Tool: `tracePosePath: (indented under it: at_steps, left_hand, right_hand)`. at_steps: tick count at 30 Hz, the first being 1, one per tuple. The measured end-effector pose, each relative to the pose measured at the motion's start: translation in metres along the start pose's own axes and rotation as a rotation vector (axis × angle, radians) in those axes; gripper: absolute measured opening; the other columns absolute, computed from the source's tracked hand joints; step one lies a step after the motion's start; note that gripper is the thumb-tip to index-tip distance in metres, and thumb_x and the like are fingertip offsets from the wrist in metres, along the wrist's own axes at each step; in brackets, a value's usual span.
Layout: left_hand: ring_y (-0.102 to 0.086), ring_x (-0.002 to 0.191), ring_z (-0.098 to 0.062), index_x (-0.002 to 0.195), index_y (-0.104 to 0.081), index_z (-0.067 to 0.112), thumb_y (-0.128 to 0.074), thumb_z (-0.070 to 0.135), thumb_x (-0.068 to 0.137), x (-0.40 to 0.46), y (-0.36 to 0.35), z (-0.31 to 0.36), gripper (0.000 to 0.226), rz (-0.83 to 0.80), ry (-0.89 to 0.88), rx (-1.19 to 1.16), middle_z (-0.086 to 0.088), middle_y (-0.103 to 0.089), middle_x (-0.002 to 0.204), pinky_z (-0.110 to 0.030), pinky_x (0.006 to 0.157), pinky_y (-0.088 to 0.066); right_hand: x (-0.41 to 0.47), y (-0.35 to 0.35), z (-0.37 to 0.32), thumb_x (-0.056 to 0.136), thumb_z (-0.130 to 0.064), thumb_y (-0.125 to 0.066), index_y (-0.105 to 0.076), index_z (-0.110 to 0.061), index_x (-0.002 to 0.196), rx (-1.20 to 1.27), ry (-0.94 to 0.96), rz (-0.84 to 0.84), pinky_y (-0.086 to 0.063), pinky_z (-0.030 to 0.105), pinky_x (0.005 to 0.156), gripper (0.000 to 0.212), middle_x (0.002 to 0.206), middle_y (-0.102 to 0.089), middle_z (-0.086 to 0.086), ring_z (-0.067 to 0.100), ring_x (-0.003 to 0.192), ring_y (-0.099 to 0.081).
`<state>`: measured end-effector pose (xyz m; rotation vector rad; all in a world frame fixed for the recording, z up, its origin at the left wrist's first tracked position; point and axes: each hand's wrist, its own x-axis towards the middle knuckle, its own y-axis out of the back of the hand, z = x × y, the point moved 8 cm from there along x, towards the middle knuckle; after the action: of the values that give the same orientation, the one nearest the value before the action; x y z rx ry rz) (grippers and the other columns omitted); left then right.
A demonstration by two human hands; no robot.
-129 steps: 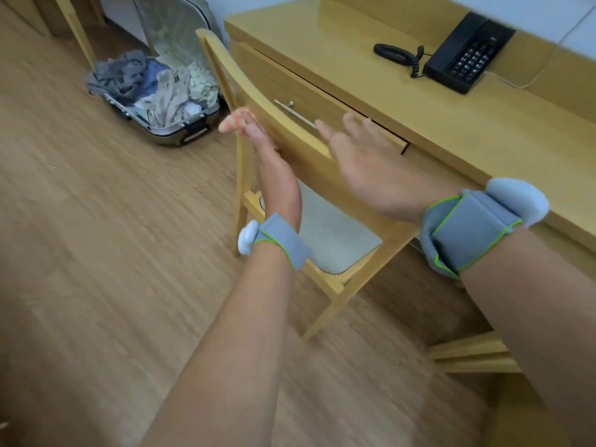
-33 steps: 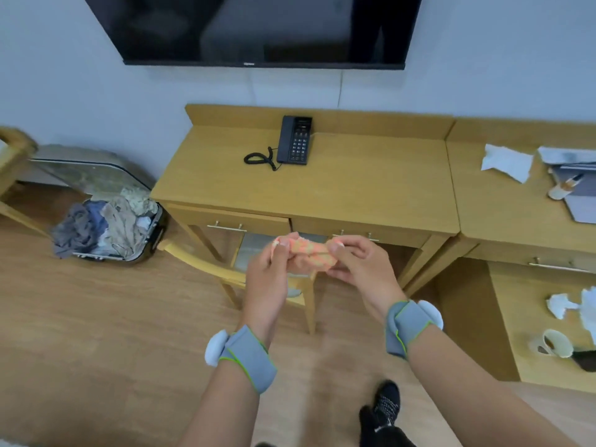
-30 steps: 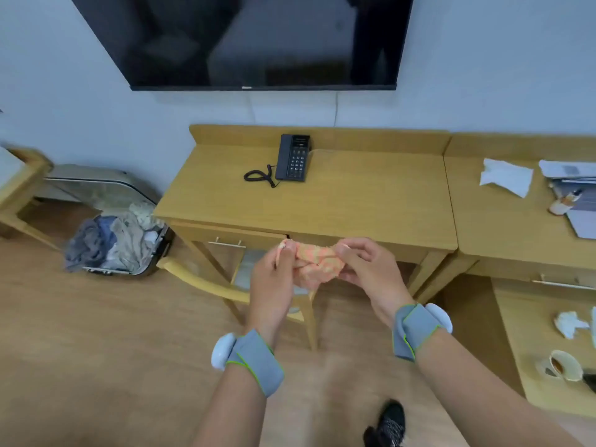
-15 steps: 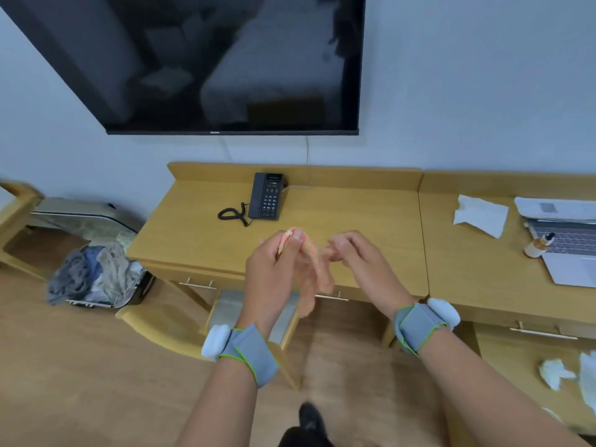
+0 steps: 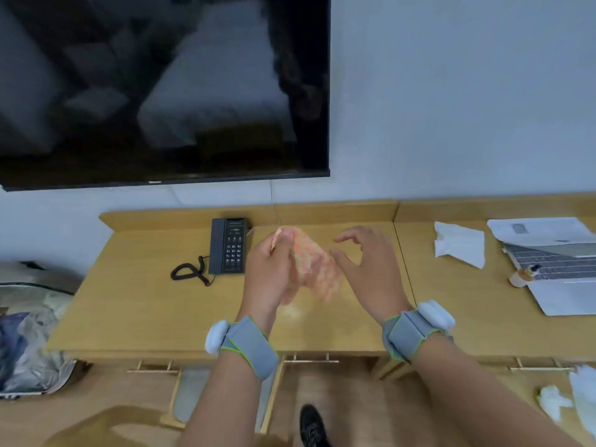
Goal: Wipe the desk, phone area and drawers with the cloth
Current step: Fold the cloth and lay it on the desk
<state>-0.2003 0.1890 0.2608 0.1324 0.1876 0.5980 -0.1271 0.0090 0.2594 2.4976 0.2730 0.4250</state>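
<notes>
1. Left hand (image 5: 269,269) is raised above the light yellow wooden counter (image 5: 154,301), fingers pinched around the upper corner of a pale orange-and-white patterned cloth (image 5: 314,269).
2. The cloth hangs loose from that pinch and drapes toward 4 o'clock, motion-blurred, in the gap between both hands; whether it touches the counter cannot be told.
3. Right hand (image 5: 371,269) is spread, fingers curled loosely, just beside the cloth's right edge; contact with the cloth cannot be told.
4. Both wrists carry grey fabric bands with green trim and a white pod.
5. A black corded desk telephone (image 5: 229,246) lies flat on the counter at 10 o'clock from the left hand, near it but apart, its coiled cord at its lower left.
6. Two drawers with thin metal bar handles (image 5: 311,361) sit shut along the counter's front edge, below the wrists.
7. A large dark wall-mounted television (image 5: 161,91) hangs at 12 o'clock above the telephone.
8. On the adjoining counter at 3 o'clock: a crumpled white tissue (image 5: 459,245), a silver open laptop (image 5: 558,275) with white papers above it.
9. An open suitcase of clothes (image 5: 29,350) lies on the floor at 9 o'clock.
</notes>
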Motion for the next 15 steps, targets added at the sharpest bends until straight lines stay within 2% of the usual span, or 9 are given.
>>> tracePosePath:
  at_steps: [1, 3, 5, 7, 9, 10, 12, 15]
  left_hand:
    - [-0.074, 0.086, -0.020, 0.104, -0.079, 0.013, -0.054, 0.037, 0.109, 0.002, -0.004, -0.004, 0.034, -0.021, 0.067, -0.086, -0.008, -0.083, 0.099, -0.035, 0.080, -0.060]
    - [-0.074, 0.094, -0.029, 0.119, -0.077, 0.013, -0.051, 0.036, 0.111, 0.021, -0.018, -0.004, 0.035, -0.108, 0.146, -0.265, -0.019, -0.080, 0.115, -0.041, 0.079, -0.060]
    - [-0.073, 0.098, -0.028, 0.126, -0.073, 0.011, -0.051, 0.030, 0.112, 0.039, -0.032, -0.002, 0.033, -0.198, 0.181, -0.386, -0.020, -0.079, 0.119, -0.039, 0.077, -0.059]
    - [-0.075, 0.100, -0.023, 0.128, -0.073, 0.009, -0.053, 0.020, 0.110, 0.052, -0.041, 0.001, 0.029, -0.263, 0.182, -0.441, -0.016, -0.080, 0.118, -0.037, 0.078, -0.062]
    - [-0.075, 0.102, -0.022, 0.126, -0.074, 0.007, -0.056, 0.011, 0.107, 0.065, -0.053, 0.004, 0.026, -0.328, 0.181, -0.446, -0.013, -0.079, 0.115, -0.035, 0.080, -0.063]
    - [-0.074, 0.104, -0.024, 0.126, -0.074, 0.006, -0.058, 0.011, 0.106, 0.071, -0.058, 0.004, 0.026, -0.347, 0.182, -0.434, -0.013, -0.079, 0.116, -0.037, 0.084, -0.063]
    - [-0.073, 0.103, -0.025, 0.124, -0.074, 0.003, -0.066, 0.020, 0.102, 0.075, -0.059, 0.011, 0.028, -0.366, 0.164, -0.381, -0.014, -0.078, 0.115, -0.044, 0.090, -0.059]
    - [-0.073, 0.098, -0.032, 0.115, -0.073, -0.001, -0.078, 0.029, 0.094, 0.087, -0.068, 0.024, 0.037, -0.318, 0.144, -0.242, -0.019, -0.078, 0.108, -0.053, 0.096, -0.057]
  right_hand:
    - [-0.001, 0.003, -0.002, 0.090, -0.036, -0.072, -0.066, -0.035, 0.105, -0.016, 0.018, 0.051, -0.042, 0.030, 0.095, 0.016, 0.110, -0.061, -0.010, 0.013, 0.110, -0.051]
    - [0.014, -0.006, 0.009, 0.090, -0.044, -0.069, -0.063, -0.038, 0.112, 0.082, -0.044, 0.027, -0.043, 0.026, 0.094, 0.023, 0.115, -0.060, -0.014, 0.009, 0.113, -0.053]
    - [0.029, -0.022, 0.033, 0.090, -0.056, -0.066, -0.061, -0.036, 0.120, 0.310, -0.274, -0.097, -0.045, 0.031, 0.103, 0.036, 0.123, -0.064, -0.015, 0.005, 0.118, -0.057]
    - [0.033, -0.040, 0.053, 0.091, -0.067, -0.058, -0.063, -0.030, 0.125, 0.582, -0.490, -0.284, -0.049, 0.038, 0.107, 0.051, 0.124, -0.071, -0.006, 0.008, 0.116, -0.066]
    - [0.041, -0.047, 0.067, 0.098, -0.059, -0.054, -0.069, -0.019, 0.122, 0.755, -0.526, -0.392, -0.057, 0.036, 0.100, 0.048, 0.119, -0.076, 0.005, 0.016, 0.114, -0.071]
    - [0.048, -0.044, 0.073, 0.100, -0.050, -0.057, -0.072, -0.014, 0.113, 0.801, -0.498, -0.388, -0.059, 0.034, 0.096, 0.041, 0.117, -0.076, 0.010, 0.020, 0.113, -0.071]
    - [0.059, -0.037, 0.077, 0.101, -0.033, -0.063, -0.069, -0.010, 0.097, 0.848, -0.456, -0.328, -0.060, 0.039, 0.098, 0.024, 0.108, -0.075, 0.016, 0.024, 0.108, -0.070]
    - [0.080, -0.030, 0.084, 0.102, -0.022, -0.062, -0.062, -0.010, 0.098, 0.977, -0.441, -0.395, -0.057, 0.051, 0.101, 0.013, 0.091, -0.070, 0.010, 0.026, 0.094, -0.068]
